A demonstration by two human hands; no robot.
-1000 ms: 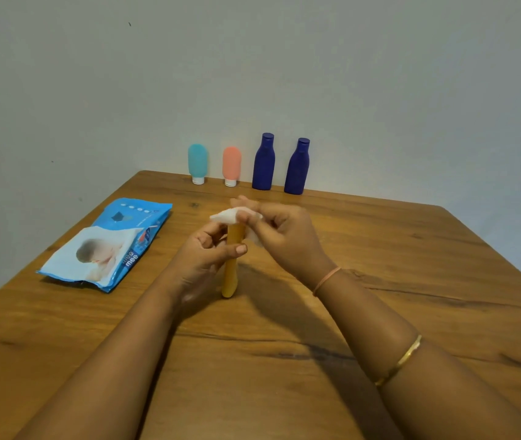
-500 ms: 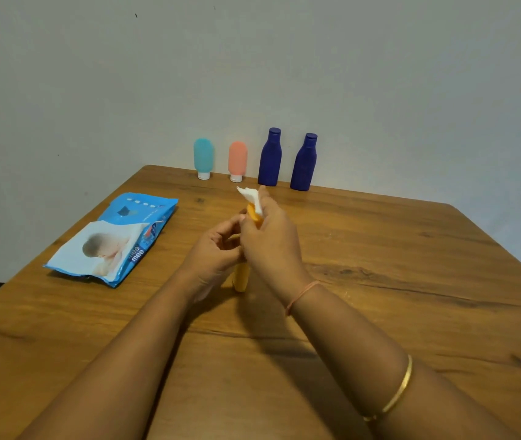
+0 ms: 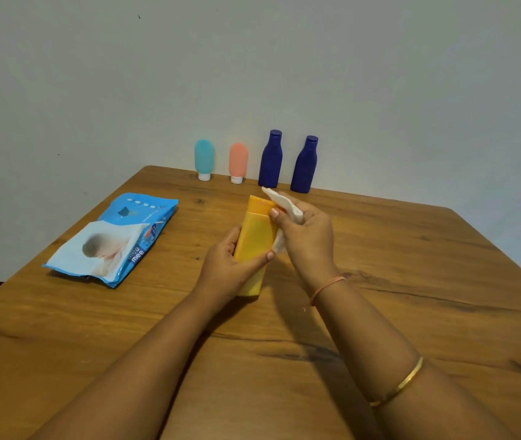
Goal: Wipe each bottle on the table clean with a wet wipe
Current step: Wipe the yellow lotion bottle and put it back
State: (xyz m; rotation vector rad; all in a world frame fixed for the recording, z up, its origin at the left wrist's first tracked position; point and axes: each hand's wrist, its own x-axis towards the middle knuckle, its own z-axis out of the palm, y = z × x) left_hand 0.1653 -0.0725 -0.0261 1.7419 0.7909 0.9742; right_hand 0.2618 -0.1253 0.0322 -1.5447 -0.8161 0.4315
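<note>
I'm looking at the yellow bottle [image 3: 256, 236] mid-bench, cap end tipped toward 12 o'clock. I cannot tell whether its base touches the wooden bench [image 3: 411, 281]. The left hand [image 3: 227, 268] has its grip curled round the lower body, thumb across the front. The right hand [image 3: 307, 236] has its grip pinching a white wet wipe [image 3: 284, 204] against the bottle's right side, thumb tip at the cap seam. That hand hides the bottle's right flank from me.

At 9 o'clock, well apart, a blue wipes pack [image 3: 116, 239] lies flat. At 12 o'clock, along the far edge by the wall, four stand in a row: teal travel bottle [image 3: 204, 158], coral travel bottle [image 3: 238, 161], left navy bottle [image 3: 271, 160], right navy bottle [image 3: 304, 165]. The wipe's upper tip overlaps the left navy bottle's base in my view.
</note>
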